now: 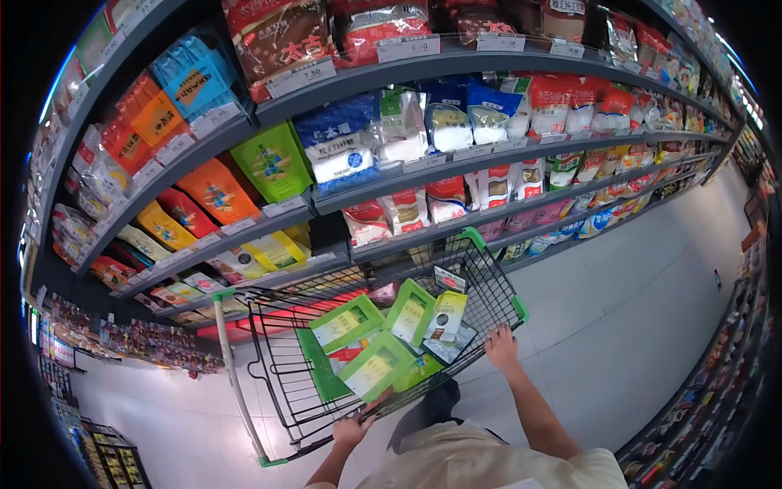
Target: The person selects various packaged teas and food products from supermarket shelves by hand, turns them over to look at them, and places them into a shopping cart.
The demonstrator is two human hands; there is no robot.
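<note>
A black wire shopping cart (281,399) with green corners stands sideways before me, its grey handle bar on the left. My left hand (353,429) is closed on the cart's near side, close to the handle end; its fingertips are partly hidden. Further right, my right hand (502,347) has its fingers curled over the rim near the green front corner. Inside the cart lie several packages: a green-and-white pack (348,323), a second green pack (410,312), a third green pack (376,364), and a yellow-and-white pouch (446,315) with a dark round picture.
Beyond the cart, a curved-looking shelf (371,80) holds rows of bagged goods with price tags. Blue-and-white bags (336,140) and a bright green pouch (271,163) stand on its middle level. Another stocked shelf (692,407) runs along the right. Pale tiled floor (607,314) lies between.
</note>
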